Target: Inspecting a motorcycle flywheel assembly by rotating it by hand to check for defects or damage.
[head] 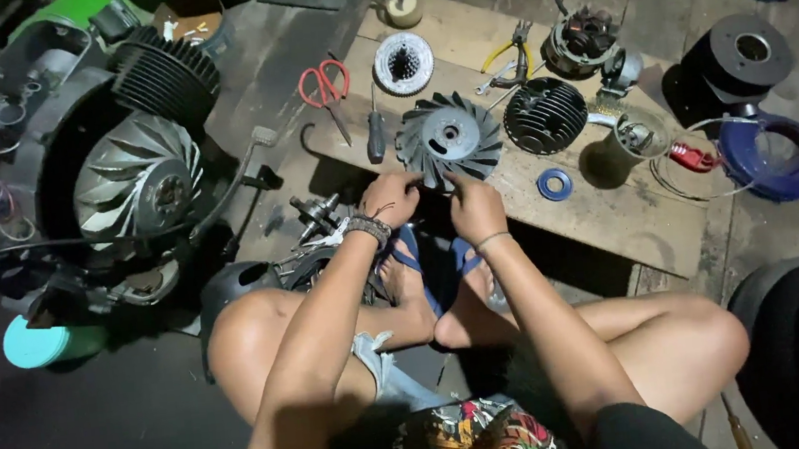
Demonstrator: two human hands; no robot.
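Dark grey round metal fan wheel with curved blades (449,138) lies flat on the wooden board (614,218) on the floor. Left hand (393,199) and right hand (474,206) pinch its near rim. Red-handled scissors (326,87) and dark screwdriver (376,134) lie left; black finned cylinder (545,115) and blue ring (554,184) right.

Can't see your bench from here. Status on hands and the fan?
Left hand and right hand both on near edge of fan. Fan flat on board. Screwdriver just left, apart.
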